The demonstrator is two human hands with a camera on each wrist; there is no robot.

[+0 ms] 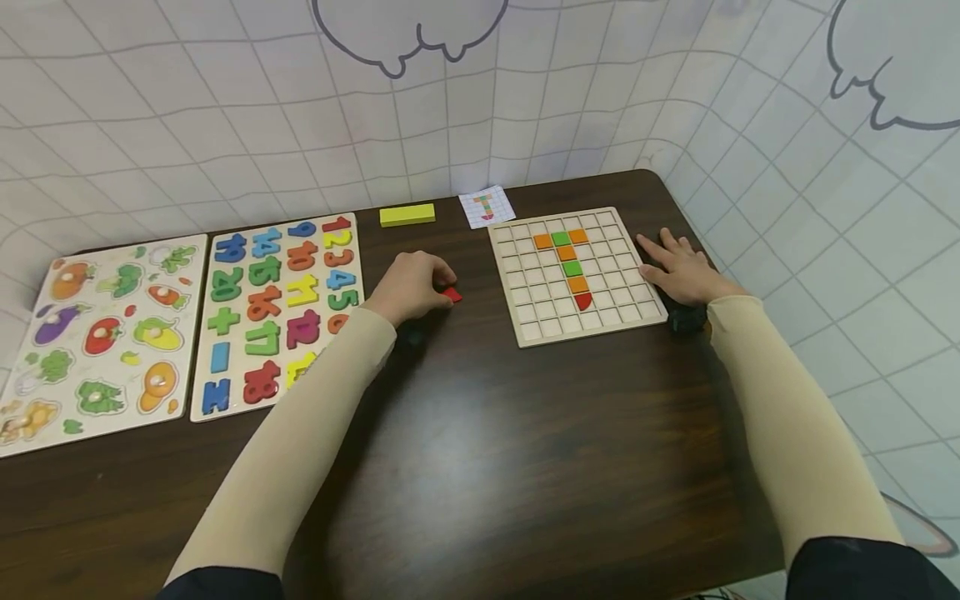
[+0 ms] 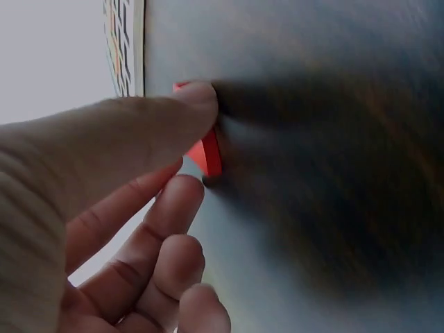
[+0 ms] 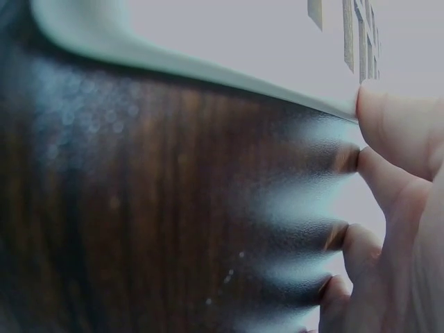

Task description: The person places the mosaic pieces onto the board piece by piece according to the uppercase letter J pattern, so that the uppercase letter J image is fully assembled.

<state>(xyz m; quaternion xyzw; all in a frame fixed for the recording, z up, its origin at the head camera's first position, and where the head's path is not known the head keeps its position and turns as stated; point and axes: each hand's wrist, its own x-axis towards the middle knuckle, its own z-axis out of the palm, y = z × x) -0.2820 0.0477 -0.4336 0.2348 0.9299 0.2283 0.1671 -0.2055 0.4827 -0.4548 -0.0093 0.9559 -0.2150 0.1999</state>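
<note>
Between thumb and finger my left hand (image 1: 411,287) pinches a small red piece (image 1: 452,294) just above or on the dark table. In the left wrist view the thumb partly covers this red piece (image 2: 211,154). My right hand (image 1: 684,268) lies with spread fingers at the right edge of a wooden grid board (image 1: 528,334); its thumb touches that edge in the right wrist view. On the board, orange and green squares form a T, with a red rounded piece (image 1: 583,301) at its foot. Behind the board lies a pattern card (image 1: 474,218) with a similar T.
A yellow block (image 1: 407,215) lies at the table's back edge. To the left are a number puzzle board (image 1: 201,367) and a vegetable puzzle board (image 1: 168,317). A tiled-pattern wall covering (image 1: 420,125) rises behind the table (image 1: 487,467). A black object (image 1: 686,319) sits under my right wrist.
</note>
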